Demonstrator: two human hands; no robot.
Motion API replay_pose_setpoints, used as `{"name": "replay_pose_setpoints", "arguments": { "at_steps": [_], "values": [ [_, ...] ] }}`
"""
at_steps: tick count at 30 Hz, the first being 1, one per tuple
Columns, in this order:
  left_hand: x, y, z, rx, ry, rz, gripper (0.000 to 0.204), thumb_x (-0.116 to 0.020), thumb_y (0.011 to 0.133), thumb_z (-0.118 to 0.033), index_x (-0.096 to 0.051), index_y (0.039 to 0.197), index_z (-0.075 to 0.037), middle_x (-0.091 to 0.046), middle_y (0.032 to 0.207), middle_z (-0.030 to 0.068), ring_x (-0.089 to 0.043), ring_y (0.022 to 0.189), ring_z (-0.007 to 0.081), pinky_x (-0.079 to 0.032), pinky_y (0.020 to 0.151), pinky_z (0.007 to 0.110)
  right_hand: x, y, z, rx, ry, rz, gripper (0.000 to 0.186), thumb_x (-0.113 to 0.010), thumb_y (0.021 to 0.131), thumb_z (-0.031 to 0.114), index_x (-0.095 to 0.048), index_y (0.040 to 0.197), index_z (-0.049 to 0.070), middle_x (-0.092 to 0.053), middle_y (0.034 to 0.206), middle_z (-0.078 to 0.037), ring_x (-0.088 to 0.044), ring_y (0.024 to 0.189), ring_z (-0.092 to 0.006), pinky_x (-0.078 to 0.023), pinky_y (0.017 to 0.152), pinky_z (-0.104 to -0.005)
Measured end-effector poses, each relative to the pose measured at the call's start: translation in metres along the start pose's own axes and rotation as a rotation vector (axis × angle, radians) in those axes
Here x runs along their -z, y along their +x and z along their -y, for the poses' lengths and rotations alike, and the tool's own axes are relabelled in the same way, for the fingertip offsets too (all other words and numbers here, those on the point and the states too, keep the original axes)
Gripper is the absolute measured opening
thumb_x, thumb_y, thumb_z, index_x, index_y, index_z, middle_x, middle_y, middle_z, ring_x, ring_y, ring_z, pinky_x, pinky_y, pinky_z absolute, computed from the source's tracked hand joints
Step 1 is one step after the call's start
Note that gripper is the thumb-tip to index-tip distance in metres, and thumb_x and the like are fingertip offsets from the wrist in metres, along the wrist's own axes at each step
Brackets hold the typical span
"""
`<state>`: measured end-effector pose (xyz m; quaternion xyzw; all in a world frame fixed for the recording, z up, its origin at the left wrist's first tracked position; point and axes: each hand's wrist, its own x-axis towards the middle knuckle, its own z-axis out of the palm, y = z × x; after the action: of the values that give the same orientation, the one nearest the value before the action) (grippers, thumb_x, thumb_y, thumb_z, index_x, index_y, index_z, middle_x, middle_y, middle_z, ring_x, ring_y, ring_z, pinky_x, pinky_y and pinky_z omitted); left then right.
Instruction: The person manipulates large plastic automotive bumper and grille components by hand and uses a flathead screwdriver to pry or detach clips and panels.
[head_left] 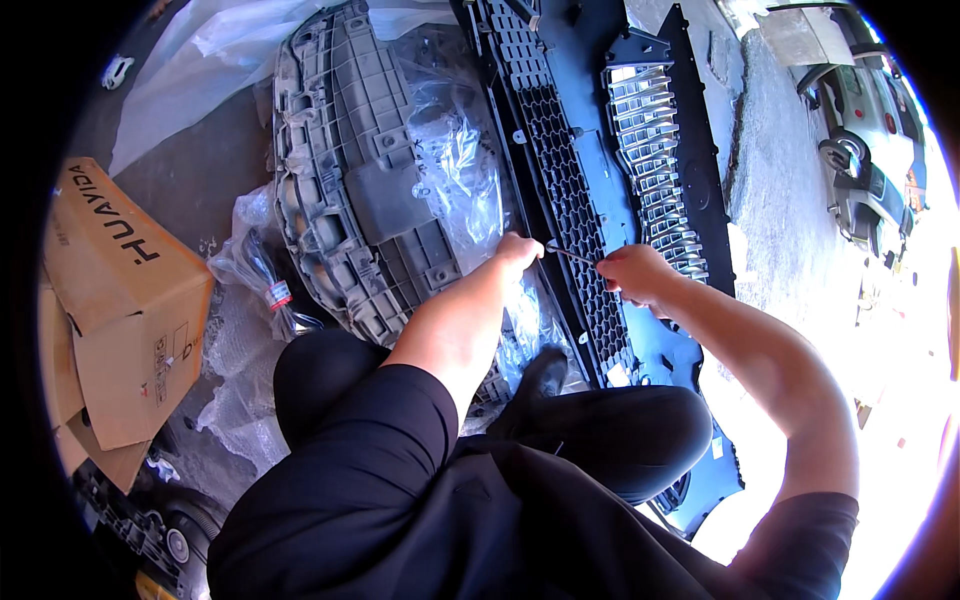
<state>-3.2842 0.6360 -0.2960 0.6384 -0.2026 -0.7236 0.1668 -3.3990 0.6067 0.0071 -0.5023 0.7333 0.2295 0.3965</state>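
Observation:
A large car bumper [597, 150] lies in front of me, blue-black on its inner side, with a black honeycomb grille [563, 165] along its left part. My right hand [640, 273] is closed around a thin, shiny metal tool [575, 256], whose exact kind I cannot make out. The tool reaches left over the grille to its black edge strip. Beside the tool's far end, my left hand [518, 250] rests at that strip with fingers closed; what they pinch is hidden. A silver slatted grille insert [655, 160] lies on the bumper's right part.
To the left lies a grey ribbed bumper part [350, 150], partly under clear plastic wrap [455, 150]. A cardboard box [135, 300] stands at far left, near bubble wrap [240, 370]. My bent knees flank the work. Parked vehicles [865, 130] stand at far right on sunlit ground.

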Motion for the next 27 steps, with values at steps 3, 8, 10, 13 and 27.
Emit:
{"name": "replay_pose_setpoints", "arguments": {
  "at_steps": [3, 8, 10, 13, 27],
  "values": [
    [0.002, -0.003, -0.002, 0.018, 0.020, 0.009, 0.041, -0.073, 0.068, -0.006, -0.061, 0.103, 0.009, -0.064, 0.094, 0.0211, -0.063, 0.083, 0.0299, -0.052, 0.076, 0.041, -0.007, -0.014, -0.006, 0.514, -0.908, -0.139, 0.027, -0.062, 0.095, 0.020, -0.062, 0.116, 0.004, -0.069, 0.089, -0.016, -0.071, 0.082, -0.0310, -0.059, 0.072, -0.0404],
    [0.003, -0.008, -0.001, 0.001, 0.036, -0.029, 0.042, -0.075, 0.068, -0.010, -0.062, 0.103, 0.009, -0.065, 0.094, 0.0222, -0.063, 0.087, 0.0310, -0.051, 0.077, 0.042, -0.010, -0.004, 0.001, 0.263, -0.525, -0.052, 0.017, -0.062, 0.096, 0.019, -0.066, 0.107, 0.008, -0.068, 0.087, -0.010, -0.071, 0.078, -0.0203, -0.054, 0.060, -0.0342],
    [0.002, -0.007, -0.001, 0.011, 0.037, 0.000, 0.042, -0.075, 0.068, -0.011, -0.062, 0.103, 0.009, -0.064, 0.094, 0.0222, -0.062, 0.087, 0.0312, -0.051, 0.076, 0.042, -0.006, 0.004, 0.007, -0.172, 0.124, 0.108, 0.014, -0.061, 0.096, 0.019, -0.067, 0.103, 0.009, -0.068, 0.087, -0.009, -0.071, 0.078, -0.0184, -0.054, 0.060, -0.0337],
    [0.003, -0.005, -0.001, 0.009, 0.037, 0.011, 0.042, -0.075, 0.068, -0.011, -0.062, 0.102, 0.009, -0.064, 0.094, 0.0220, -0.061, 0.086, 0.0314, -0.050, 0.076, 0.042, -0.006, 0.000, 0.007, -0.048, 0.011, 0.060, 0.016, -0.061, 0.095, 0.018, -0.064, 0.105, 0.006, -0.067, 0.091, -0.010, -0.070, 0.080, -0.0192, -0.056, 0.064, -0.0322],
    [0.004, -0.009, -0.003, 0.000, 0.039, 0.009, 0.041, -0.075, 0.066, -0.013, -0.064, 0.099, 0.010, -0.065, 0.097, 0.0223, -0.062, 0.090, 0.0321, -0.051, 0.080, 0.043, -0.012, -0.008, -0.004, 0.226, -0.493, -0.097, 0.026, -0.063, 0.095, 0.018, -0.064, 0.117, 0.006, -0.067, 0.087, -0.010, -0.062, 0.065, -0.0146, -0.051, 0.057, -0.0284]
  ]
}}
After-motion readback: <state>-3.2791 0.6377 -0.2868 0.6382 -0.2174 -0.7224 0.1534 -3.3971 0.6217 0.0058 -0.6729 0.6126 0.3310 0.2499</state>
